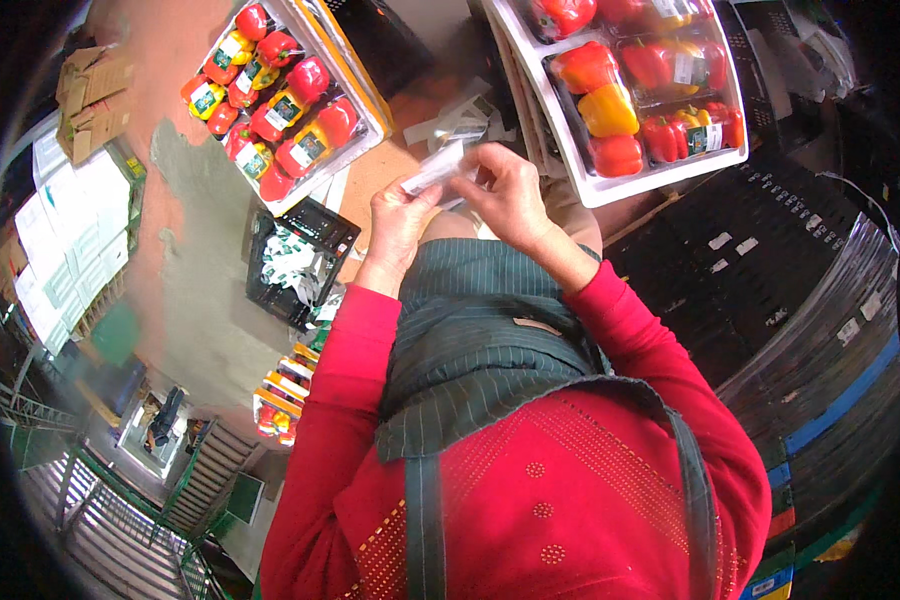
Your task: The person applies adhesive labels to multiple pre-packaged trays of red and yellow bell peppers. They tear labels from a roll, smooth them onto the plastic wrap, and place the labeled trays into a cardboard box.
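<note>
Thin, pale and slightly glossy, a white strip (pixel 434 172) sits between the hands in the head view, beyond the waist of a dark, pinstriped apron (pixel 490 320); whether it is film or paper I cannot tell. The left hand (pixel 400 215) pinches its near left end between thumb and bent fingers, while the right hand (pixel 510 195), knuckles curved, closes narrowly on the other end. To the left, rounded red and yellow peppers (pixel 308 78) in shiny labelled wrap fill a pale, straight-edged tray (pixel 328 174). To the right, more film-covered peppers lie in the moulded compartments of a smooth white tray (pixel 660 184). Below the left tray, a hard black plastic crate (pixel 345 242) holds a loose heap of crumpled white-and-green slips (pixel 288 260)
</note>
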The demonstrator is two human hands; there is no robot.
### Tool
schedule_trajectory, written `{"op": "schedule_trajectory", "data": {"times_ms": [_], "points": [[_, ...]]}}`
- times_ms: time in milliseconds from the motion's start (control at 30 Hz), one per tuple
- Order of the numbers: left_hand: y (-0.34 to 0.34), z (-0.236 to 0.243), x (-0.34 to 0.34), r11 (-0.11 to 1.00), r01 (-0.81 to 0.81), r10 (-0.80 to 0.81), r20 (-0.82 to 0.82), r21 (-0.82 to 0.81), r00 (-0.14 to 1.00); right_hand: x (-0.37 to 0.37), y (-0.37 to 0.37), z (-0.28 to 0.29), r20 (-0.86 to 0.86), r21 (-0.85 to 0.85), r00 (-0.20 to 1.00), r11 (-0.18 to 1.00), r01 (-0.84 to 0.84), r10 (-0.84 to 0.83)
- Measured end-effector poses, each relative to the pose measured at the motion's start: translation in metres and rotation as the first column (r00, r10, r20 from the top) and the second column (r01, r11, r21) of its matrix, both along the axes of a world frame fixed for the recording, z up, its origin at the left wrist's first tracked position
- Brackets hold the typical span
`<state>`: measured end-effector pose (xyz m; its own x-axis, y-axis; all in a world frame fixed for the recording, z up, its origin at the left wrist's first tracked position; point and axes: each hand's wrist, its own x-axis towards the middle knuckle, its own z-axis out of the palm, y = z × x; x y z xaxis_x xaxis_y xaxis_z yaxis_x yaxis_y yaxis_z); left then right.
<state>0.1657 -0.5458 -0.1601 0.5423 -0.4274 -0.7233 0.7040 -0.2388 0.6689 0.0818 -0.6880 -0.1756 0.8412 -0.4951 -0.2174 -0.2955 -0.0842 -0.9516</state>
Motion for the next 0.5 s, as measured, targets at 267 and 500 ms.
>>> {"op": "schedule_trajectory", "data": {"times_ms": [267,500], "points": [[0.010,-0.008,-0.002,0.927,0.282,-0.344,0.265,0.246,0.901,0.002,-0.007,0.021,0.071,-0.624,0.906,0.727,-0.286,0.418],[0.008,0.002,0.001,0.874,0.415,-0.475,0.263,0.254,0.839,-0.005,-0.004,0.018,0.056,-0.645,0.910,0.711,-0.282,0.411]]}}
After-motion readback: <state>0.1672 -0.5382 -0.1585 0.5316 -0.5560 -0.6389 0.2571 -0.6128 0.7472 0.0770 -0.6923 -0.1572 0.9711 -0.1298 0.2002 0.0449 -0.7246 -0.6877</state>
